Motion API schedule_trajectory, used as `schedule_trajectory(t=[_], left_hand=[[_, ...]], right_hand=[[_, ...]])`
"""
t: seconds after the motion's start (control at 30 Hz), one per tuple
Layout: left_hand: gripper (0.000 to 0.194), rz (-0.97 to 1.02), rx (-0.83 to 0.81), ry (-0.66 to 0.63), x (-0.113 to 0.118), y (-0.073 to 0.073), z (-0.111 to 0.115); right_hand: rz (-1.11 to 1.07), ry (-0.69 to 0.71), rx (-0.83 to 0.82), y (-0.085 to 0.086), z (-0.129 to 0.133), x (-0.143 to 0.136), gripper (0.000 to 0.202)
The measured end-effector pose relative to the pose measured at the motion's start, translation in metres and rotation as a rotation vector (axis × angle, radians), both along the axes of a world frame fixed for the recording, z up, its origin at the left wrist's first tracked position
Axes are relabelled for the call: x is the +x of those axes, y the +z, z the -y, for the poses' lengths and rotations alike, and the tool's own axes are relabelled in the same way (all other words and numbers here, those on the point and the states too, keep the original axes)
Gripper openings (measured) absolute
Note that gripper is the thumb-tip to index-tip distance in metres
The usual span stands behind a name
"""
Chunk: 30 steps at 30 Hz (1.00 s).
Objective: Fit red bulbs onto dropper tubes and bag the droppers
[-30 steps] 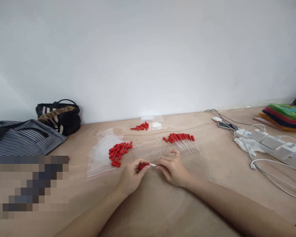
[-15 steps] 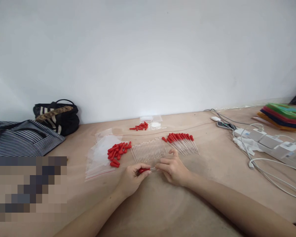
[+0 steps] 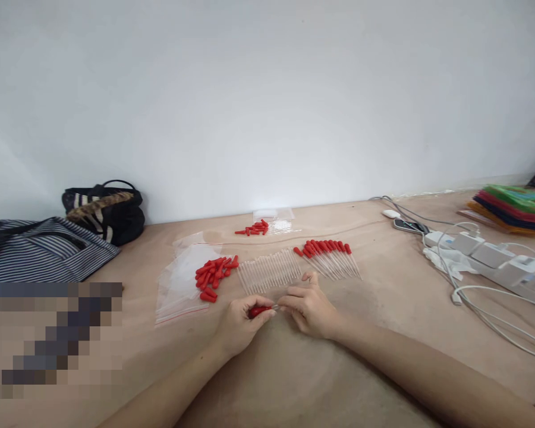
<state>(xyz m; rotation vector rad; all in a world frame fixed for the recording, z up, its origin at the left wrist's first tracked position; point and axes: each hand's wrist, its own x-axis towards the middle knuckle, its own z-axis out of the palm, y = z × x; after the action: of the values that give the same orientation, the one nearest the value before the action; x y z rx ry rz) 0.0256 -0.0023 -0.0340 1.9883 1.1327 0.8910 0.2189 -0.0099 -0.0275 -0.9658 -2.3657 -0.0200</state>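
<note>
My left hand (image 3: 243, 325) pinches a red rubber dropper bulb (image 3: 257, 311) between thumb and fingers. My right hand (image 3: 310, 311) is closed on a thin clear glass tube (image 3: 275, 307), whose end meets the bulb's mouth; how deep it sits I cannot tell. Just beyond the hands lies a row of bare glass tubes (image 3: 270, 270). To their right several droppers with red bulbs (image 3: 327, 248) lie side by side. A pile of loose red bulbs (image 3: 214, 273) rests left of the bare tubes, partly on clear zip bags (image 3: 178, 285).
Farther back lie smaller red bulbs (image 3: 255, 228) and more clear tubes (image 3: 280, 226). At left are a striped bag (image 3: 49, 252) and a black bag (image 3: 125, 217). White chargers on a power strip (image 3: 494, 261), cables (image 3: 494, 291) and coloured folders (image 3: 517, 208) occupy the right.
My right hand has shifted slightly left toward my left hand, and less of the tube shows between them. The piles and rows stay as they were.
</note>
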Motion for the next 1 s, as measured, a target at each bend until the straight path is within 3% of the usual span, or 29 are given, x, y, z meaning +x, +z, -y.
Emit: schedule_trajectory(t=[0.33, 0.53, 0.73, 0.87, 1.0], left_hand=[[0.011, -0.012, 0.036, -0.073, 0.004, 0.01, 0.002], [0.051, 0.139, -0.212, 0.033, -0.002, 0.013, -0.002], [0.024, 0.112, -0.239, 0.048, -0.004, 0.017, -0.006], [0.031, 0.06, -0.116, 0.074, -0.007, 0.013, -0.008], [0.031, -0.203, 0.308, 0.207, -0.022, 0.016, -0.017]], right_hand=[[0.016, 0.049, -0.031, -0.004, -0.003, -0.003, 0.022], [-0.11, 0.034, -0.143, -0.002, -0.008, 0.006, 0.017], [-0.131, 0.049, -0.198, 0.002, -0.009, 0.014, 0.017], [-0.079, -0.005, -0.147, 0.005, -0.008, 0.017, 0.017], [-0.176, -0.371, -0.03, 0.004, -0.02, 0.031, 0.018]])
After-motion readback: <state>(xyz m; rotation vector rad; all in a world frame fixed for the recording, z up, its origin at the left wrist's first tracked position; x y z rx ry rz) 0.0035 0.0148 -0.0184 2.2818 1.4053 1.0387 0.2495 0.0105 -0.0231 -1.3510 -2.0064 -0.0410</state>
